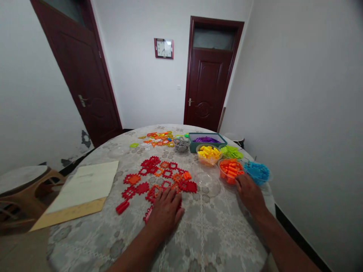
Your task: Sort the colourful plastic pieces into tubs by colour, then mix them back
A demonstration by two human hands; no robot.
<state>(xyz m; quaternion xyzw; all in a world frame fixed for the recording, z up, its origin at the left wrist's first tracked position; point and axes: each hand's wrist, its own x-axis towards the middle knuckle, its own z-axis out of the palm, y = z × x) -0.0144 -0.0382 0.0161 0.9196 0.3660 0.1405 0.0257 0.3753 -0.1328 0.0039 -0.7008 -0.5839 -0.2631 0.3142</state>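
My left hand (166, 211) lies palm down with its fingers stretched over red toothed plastic building pieces (141, 187) spread on the table. Some of those pieces are hidden under it. At the near right rim of a clear plastic bowl (223, 177), the fingers of my right hand (249, 192) are closed on the edge. Orange plastic pieces (231, 168) fill this bowl. A few orange toothed pieces (178, 177) are mixed among the red ones. One red tube-like piece (122, 207) rests apart, at the near left of the group.
A clear lid or shallow bowl (208, 184) lies between my hands. Beyond stand bowls of yellow (209, 152), blue (258, 172) and grey pieces (181, 143), plus a green box (194, 146) holding purple pieces. Paper sheets (85, 185) overhang the table's left edge, near a stool (22, 179).
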